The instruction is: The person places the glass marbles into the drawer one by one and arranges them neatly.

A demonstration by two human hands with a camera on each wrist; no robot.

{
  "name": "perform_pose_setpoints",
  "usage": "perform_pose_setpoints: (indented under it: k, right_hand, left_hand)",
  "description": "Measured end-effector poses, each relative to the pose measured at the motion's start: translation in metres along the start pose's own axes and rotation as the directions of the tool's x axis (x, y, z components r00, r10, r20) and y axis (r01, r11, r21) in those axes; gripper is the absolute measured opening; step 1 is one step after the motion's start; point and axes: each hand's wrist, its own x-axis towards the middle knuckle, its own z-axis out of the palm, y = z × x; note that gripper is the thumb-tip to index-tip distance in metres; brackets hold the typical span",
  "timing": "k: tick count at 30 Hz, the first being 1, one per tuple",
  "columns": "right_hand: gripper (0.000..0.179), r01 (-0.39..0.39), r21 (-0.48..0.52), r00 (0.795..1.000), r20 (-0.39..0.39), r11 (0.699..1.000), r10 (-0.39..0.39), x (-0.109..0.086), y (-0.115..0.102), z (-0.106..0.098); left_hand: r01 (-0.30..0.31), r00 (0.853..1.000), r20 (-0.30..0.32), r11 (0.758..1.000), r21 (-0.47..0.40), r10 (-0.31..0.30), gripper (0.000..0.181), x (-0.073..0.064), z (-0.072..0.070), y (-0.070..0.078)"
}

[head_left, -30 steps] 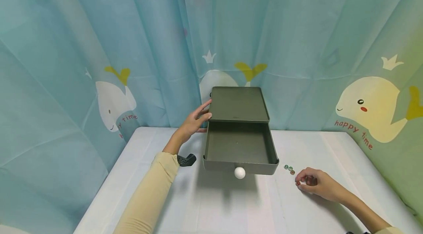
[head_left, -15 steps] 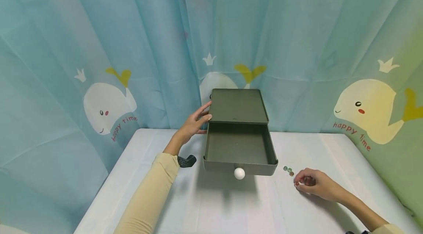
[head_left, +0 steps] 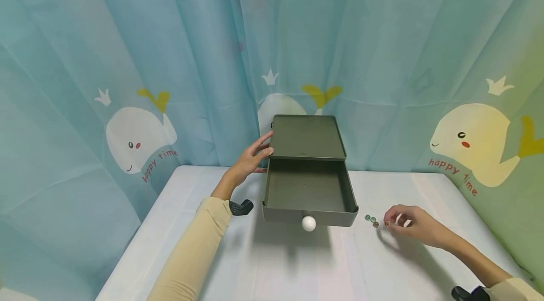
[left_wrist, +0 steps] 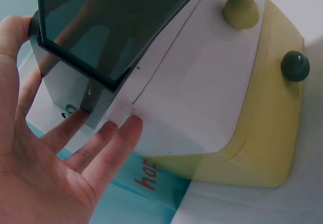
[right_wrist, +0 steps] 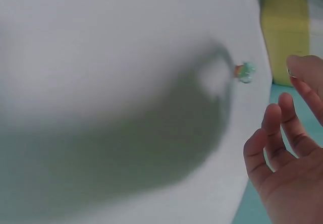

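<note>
A desktop drawer cabinet (head_left: 308, 136) with a dark olive top stands mid-table. Its top drawer (head_left: 305, 194) is pulled out toward me, a white knob on its front; nothing shows inside. My left hand (head_left: 245, 161) rests against the cabinet's left side; in the left wrist view its fingers (left_wrist: 108, 156) are extended along the wall, thumb near the upper edge. My right hand (head_left: 414, 226), just above the table, pinches a small reddish glass marble (head_left: 386, 223) between thumb and forefinger. Left of it on the table lie several glass marbles (head_left: 373, 219), green and brownish.
Below the dark drawer, the left wrist view shows a white drawer (left_wrist: 197, 77) and a yellow one (left_wrist: 272, 108), both with round knobs. The white-covered table (head_left: 297, 272) ends at a blue-green curtain (head_left: 374, 55) printed with whales.
My right hand has lifted off the table with the reddish marble and shifted slightly away from me. The left hand stays at the cabinet. My head view has tilted a little.
</note>
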Motion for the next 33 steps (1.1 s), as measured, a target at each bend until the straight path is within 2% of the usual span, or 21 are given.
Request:
perform_pose_setpoints:
  k: [4, 9, 16, 33]
  right_hand:
    - [0.024, 0.004, -0.021, 1.000, -0.014, 1.000, -0.004, 0.004, -0.008, -0.009]
    - [0.020, 0.007, -0.042, 1.000, -0.017, 0.999, -0.008, 0.011, -0.020, -0.018]
    - [0.018, -0.053, -0.080, 0.998, -0.040, 0.995, 0.049, 0.023, -0.036, -0.035]
    - [0.012, -0.109, -0.100, 0.989, -0.114, 0.989, 0.098, 0.047, -0.074, -0.086]
  left_hand:
    - [-0.007, 1.000, -0.001, 1.000, -0.001, 0.007, 0.060, 0.000, 0.000, 0.000]
    - [0.000, 1.000, 0.005, 1.000, -0.006, 0.000, 0.060, -0.001, 0.001, 0.001]
    - [-0.001, 1.000, 0.006, 1.000, -0.007, 0.001, 0.060, -0.002, 0.001, -0.001]
    - [-0.006, 1.000, 0.012, 1.000, -0.003, 0.006, 0.062, -0.001, 0.001, 0.002]
